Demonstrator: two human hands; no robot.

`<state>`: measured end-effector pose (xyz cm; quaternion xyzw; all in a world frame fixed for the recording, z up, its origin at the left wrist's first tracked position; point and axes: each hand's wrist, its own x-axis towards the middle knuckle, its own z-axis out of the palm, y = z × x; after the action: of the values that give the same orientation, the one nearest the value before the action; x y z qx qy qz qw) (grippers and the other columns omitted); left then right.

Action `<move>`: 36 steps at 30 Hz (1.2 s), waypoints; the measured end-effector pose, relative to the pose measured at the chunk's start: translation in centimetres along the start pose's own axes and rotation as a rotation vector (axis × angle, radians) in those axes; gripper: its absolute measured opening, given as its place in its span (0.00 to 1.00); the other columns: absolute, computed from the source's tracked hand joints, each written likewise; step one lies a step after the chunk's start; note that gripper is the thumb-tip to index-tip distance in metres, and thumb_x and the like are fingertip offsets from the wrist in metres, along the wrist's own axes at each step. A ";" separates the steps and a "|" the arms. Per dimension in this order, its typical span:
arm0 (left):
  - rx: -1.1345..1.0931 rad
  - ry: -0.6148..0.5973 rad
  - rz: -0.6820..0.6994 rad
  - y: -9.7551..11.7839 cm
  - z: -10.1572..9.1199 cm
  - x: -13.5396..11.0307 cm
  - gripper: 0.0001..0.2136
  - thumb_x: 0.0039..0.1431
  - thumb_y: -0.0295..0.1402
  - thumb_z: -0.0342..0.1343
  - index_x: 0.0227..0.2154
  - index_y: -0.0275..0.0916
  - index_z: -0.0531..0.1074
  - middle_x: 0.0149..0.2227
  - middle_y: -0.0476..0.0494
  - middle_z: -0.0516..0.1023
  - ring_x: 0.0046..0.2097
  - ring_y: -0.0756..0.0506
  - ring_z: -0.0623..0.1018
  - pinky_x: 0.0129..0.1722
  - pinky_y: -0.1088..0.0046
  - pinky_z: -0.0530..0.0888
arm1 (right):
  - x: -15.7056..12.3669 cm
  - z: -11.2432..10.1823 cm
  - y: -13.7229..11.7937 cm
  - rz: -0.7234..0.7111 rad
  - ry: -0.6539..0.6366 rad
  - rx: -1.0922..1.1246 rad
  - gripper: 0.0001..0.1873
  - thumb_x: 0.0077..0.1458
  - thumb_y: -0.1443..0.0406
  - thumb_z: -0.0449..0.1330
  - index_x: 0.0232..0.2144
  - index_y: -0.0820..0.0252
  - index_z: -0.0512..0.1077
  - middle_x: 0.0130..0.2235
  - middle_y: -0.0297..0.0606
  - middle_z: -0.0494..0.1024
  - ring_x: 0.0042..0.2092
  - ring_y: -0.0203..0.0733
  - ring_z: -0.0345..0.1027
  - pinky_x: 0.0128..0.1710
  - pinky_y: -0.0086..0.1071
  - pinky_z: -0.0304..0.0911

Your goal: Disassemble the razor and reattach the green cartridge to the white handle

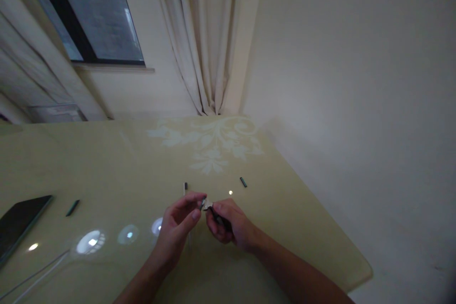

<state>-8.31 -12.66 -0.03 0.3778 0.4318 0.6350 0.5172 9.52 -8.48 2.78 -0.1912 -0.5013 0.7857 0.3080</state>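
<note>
My left hand (pixel 177 221) pinches a small thin dark-green strip (pixel 203 202) between thumb and fingertips, over the table. Close beside it, my right hand (pixel 230 223) is wrapped round the dark handle of a small tool (pixel 221 219). The tool's pale metal tip points left and meets or nearly meets the strip; I cannot tell if they touch. Its exact kind is hidden by my fingers. Under my left hand lies a slim white stick with a dark end (pixel 185 185), partly covered.
On the glossy table (pixel 278 228) lie a short dark strip (pixel 243 182) beyond my right hand and another dark strip (pixel 72 207) at left. A dark flat tablet-like device (pixel 21 221) and a white cable (pixel 42 273) are at far left. A wall (pixel 356 128) borders the right side.
</note>
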 end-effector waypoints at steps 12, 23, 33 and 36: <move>0.011 -0.049 0.022 0.3 0.2 0.0 0.19 0.49 0.43 0.79 0.43 0.43 0.88 0.39 0.40 0.86 0.41 0.42 0.82 0.43 0.70 0.79 | 0.1 0.1 0.0 0.007 -0.013 0.005 0.31 0.64 0.41 0.59 0.22 0.60 0.69 0.16 0.23 0.57 0.16 0.28 0.47 0.15 0.24 0.42; 0.041 -0.109 0.098 1.3 -0.6 -0.1 0.19 0.46 0.43 0.80 0.42 0.46 0.89 0.36 0.44 0.80 0.36 0.45 0.77 0.37 0.73 0.74 | -0.8 -0.2 -2.2 0.024 -0.133 -0.162 0.33 0.66 0.39 0.58 0.23 0.59 0.65 0.19 0.23 0.56 0.20 0.29 0.43 0.21 0.28 0.39; 0.074 -0.192 0.154 2.8 -0.1 -0.1 0.19 0.46 0.45 0.80 0.41 0.46 0.89 0.33 0.44 0.76 0.34 0.44 0.75 0.35 0.71 0.73 | -0.9 -0.1 -2.3 0.025 -0.147 -0.193 0.32 0.66 0.39 0.58 0.24 0.58 0.65 0.20 0.24 0.56 0.21 0.30 0.43 0.22 0.30 0.40; 0.077 -0.203 0.167 3.1 0.0 -0.2 0.19 0.46 0.44 0.80 0.41 0.47 0.89 0.32 0.45 0.75 0.34 0.45 0.75 0.34 0.72 0.72 | -1.0 -0.1 -2.4 0.020 -0.160 -0.200 0.32 0.67 0.39 0.58 0.24 0.58 0.65 0.20 0.24 0.56 0.21 0.30 0.42 0.22 0.30 0.39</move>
<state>-9.28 -13.13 2.89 0.4944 0.3685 0.6173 0.4886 11.03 -8.29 4.90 -0.1625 -0.5982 0.7476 0.2386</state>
